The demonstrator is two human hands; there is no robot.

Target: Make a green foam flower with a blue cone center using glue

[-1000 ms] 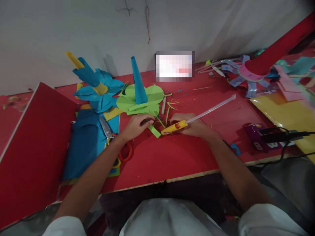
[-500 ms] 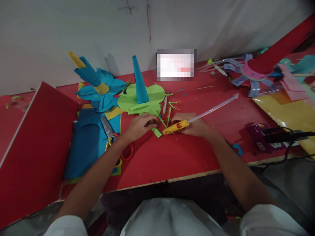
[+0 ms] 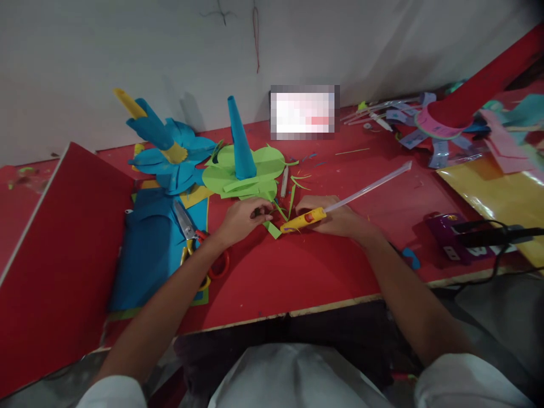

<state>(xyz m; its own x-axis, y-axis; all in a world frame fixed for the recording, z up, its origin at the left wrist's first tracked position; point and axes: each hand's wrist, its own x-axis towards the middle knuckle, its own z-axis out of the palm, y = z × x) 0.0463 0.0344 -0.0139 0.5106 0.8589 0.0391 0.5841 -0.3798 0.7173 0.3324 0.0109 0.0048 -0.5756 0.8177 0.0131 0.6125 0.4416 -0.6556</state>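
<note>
My right hand point(image 3: 325, 218) is closed around a yellow hot glue gun point(image 3: 302, 220). A long clear glue stick point(image 3: 368, 188) juts from its back end toward the upper right. Opposite it, my left hand point(image 3: 249, 218) has its fingers curled in a pinch at a short green paper strip point(image 3: 273, 229), close to the gun's front end. Just beyond my hands lies a green paper flower point(image 3: 266, 164) with a blue paper cone point(image 3: 241, 141) standing on its middle. Thin green paper scraps point(image 3: 292, 201) lie between my hands. My fingertips are partly hidden.
At left are scissors point(image 3: 183, 220) on blue sheets point(image 3: 144, 249), a blue paper flower point(image 3: 178, 150) and an upright red board point(image 3: 72, 255). A blurred-out screen point(image 3: 304, 112) stands by the wall. At right sit a purple box point(image 3: 446, 238) with cables and a yellow sheet point(image 3: 480, 190).
My left hand and the green strip have shifted very slightly to the right. The glue gun and my right hand stay nearly where they were.
</note>
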